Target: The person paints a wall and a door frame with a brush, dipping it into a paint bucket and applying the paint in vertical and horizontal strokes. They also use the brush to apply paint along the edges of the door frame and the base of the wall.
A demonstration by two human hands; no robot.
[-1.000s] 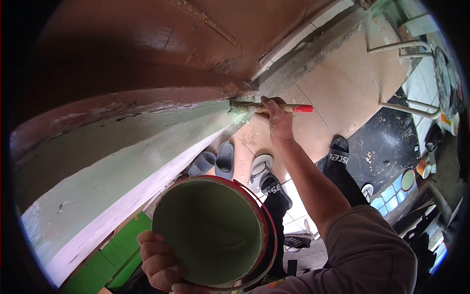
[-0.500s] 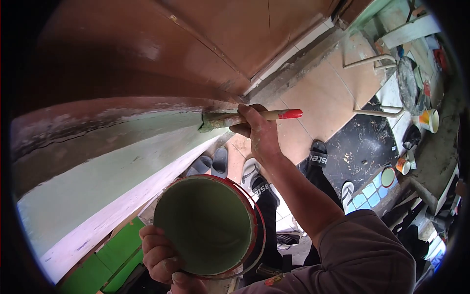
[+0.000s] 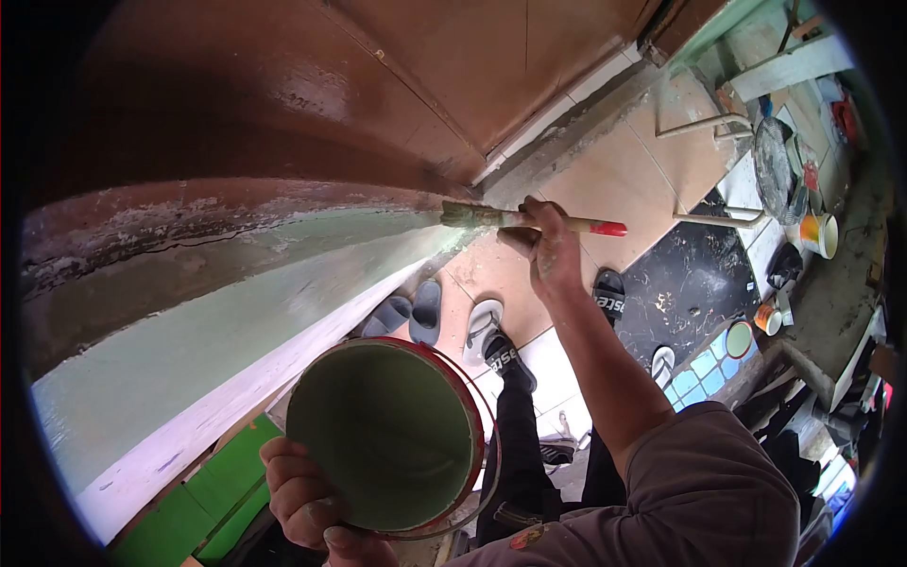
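At the wall's green band, right hand pinched the paintbrush, bristles against the upper edge, while left hand cupped the paint bucket below, mouth up for dipping.

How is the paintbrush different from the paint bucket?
The paintbrush is thin and long; the paint bucket is wide and round. The right hand holds the paintbrush against the wall; the left hand holds the paint bucket lower down. Both carry green paint.
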